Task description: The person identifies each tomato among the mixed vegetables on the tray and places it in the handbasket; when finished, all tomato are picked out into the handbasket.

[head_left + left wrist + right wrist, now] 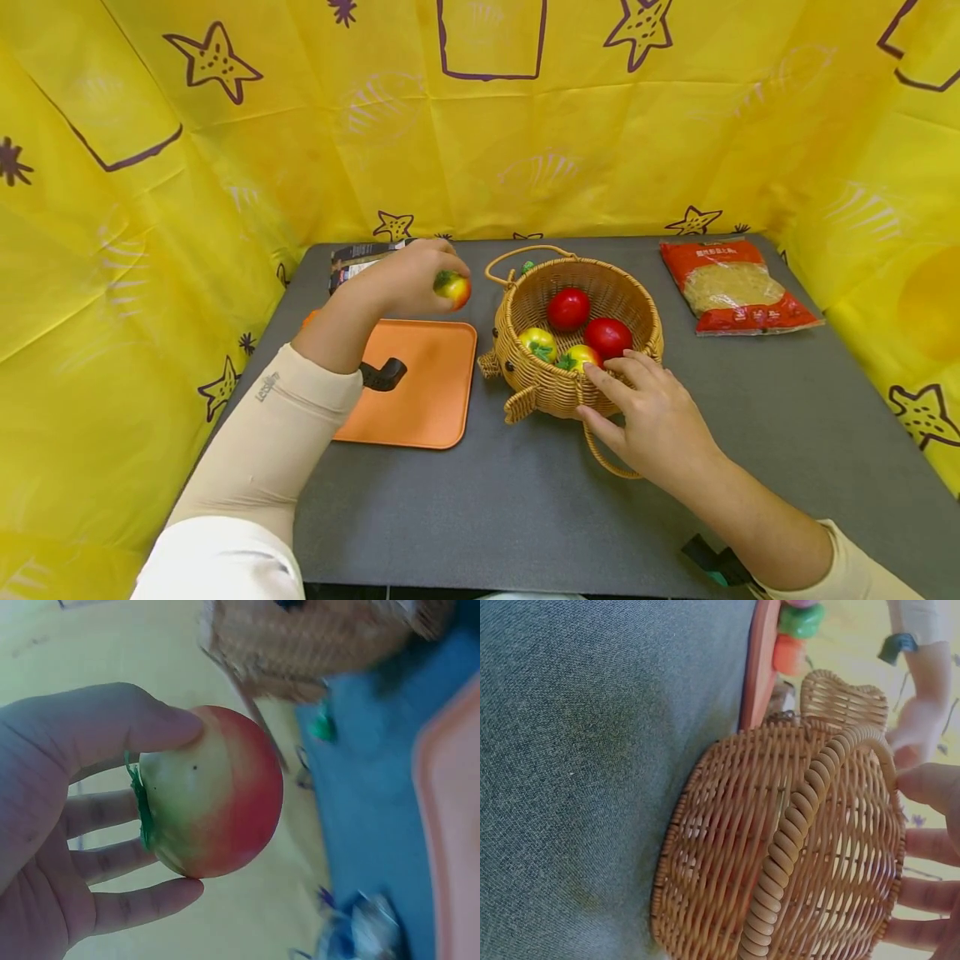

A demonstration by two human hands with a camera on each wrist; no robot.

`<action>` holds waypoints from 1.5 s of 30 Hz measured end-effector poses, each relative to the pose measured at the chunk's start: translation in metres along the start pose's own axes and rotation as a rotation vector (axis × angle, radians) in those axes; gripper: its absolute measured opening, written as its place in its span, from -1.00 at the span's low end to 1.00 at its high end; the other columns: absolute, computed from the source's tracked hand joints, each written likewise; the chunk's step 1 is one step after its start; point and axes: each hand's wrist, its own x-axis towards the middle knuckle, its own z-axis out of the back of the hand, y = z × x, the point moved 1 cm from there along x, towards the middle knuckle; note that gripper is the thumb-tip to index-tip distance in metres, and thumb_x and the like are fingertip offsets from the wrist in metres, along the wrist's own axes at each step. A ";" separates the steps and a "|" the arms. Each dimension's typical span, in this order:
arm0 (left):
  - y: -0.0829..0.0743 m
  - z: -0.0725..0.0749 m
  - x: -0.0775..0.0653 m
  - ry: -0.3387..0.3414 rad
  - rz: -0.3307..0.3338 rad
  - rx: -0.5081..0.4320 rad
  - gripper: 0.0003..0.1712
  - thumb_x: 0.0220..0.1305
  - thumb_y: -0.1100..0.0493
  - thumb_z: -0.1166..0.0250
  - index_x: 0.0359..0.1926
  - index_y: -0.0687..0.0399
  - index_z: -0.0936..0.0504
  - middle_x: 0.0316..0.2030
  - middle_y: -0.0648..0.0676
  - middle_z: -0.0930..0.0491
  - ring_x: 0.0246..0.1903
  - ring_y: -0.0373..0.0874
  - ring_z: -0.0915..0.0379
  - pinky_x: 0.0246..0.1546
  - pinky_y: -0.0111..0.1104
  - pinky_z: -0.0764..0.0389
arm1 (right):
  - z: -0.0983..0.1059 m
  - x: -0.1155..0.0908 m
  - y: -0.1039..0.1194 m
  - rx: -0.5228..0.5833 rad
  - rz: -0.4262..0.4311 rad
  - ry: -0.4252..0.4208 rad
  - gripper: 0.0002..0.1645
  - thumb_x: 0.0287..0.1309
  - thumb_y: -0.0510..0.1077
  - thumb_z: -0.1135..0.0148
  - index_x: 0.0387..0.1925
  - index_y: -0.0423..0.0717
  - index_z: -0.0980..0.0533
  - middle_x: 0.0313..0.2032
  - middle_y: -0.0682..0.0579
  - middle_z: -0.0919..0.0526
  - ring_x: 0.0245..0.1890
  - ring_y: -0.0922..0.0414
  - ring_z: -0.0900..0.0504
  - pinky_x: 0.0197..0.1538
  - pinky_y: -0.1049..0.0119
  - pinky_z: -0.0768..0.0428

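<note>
My left hand (420,279) holds a toy tomato (225,791), yellow-green shading to red with a green leafy top, in the air between an orange board and a wicker basket. In the left wrist view the thumb presses it from one side and the fingers from the other. The round wicker basket (780,840) has animal features and two loop handles. Inside lie two red toy fruits (568,309) and two yellowish toy tomatoes (538,343) with green tops. My right hand (660,408) rests on the basket's near rim, fingers fairly straight.
The orange board (427,383) lies left of the basket. A red and clear packet (738,287) sits at the back right. Behind my left hand is a dark packet (360,258). A small green item (528,267) shows behind the basket. Yellow cloth (480,150) encloses the table.
</note>
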 end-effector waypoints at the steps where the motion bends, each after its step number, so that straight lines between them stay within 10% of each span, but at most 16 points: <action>1: -0.006 0.002 0.002 -0.008 -0.012 -0.002 -0.55 0.23 0.16 -0.37 0.17 -0.03 -0.69 0.16 0.08 -0.52 0.19 0.05 -0.39 0.08 -0.12 -0.50 | 0.000 0.000 0.000 0.000 0.001 -0.001 -0.36 -0.11 0.05 -0.61 0.05 -0.10 -0.72 -0.14 -0.17 -0.69 0.02 -0.26 -0.63 0.00 -0.28 -0.63; 15: -0.087 0.004 0.041 0.050 -0.196 0.062 -0.45 0.36 0.00 -0.31 0.34 -0.10 -0.56 0.35 0.08 -0.36 0.33 0.08 -0.25 0.23 -0.14 -0.45 | 0.000 -0.001 0.003 0.004 0.011 -0.021 -0.37 -0.12 0.04 -0.61 0.05 -0.10 -0.72 -0.13 -0.18 -0.69 0.02 -0.28 -0.63 -0.04 -0.28 -0.65; 27: -0.096 -0.040 0.070 0.153 -0.209 0.139 -0.41 0.35 0.00 -0.34 0.38 -0.11 -0.53 0.38 0.10 -0.34 0.36 0.09 -0.20 0.28 -0.14 -0.45 | 0.000 0.001 0.004 0.002 0.018 -0.015 -0.36 -0.14 0.04 -0.63 0.03 -0.11 -0.72 -0.14 -0.18 -0.69 0.01 -0.28 -0.64 -0.05 -0.27 -0.65; 45: -0.068 -0.017 0.009 -0.034 -0.083 0.023 -0.37 0.38 -0.04 -0.31 0.43 -0.20 -0.45 0.49 0.07 -0.20 0.47 0.10 -0.06 0.33 -0.05 -0.41 | 0.010 0.004 -0.001 0.026 -0.005 0.045 -0.39 -0.05 0.04 -0.58 0.08 -0.09 -0.71 -0.05 -0.19 -0.73 0.07 -0.28 -0.65 0.05 -0.23 -0.64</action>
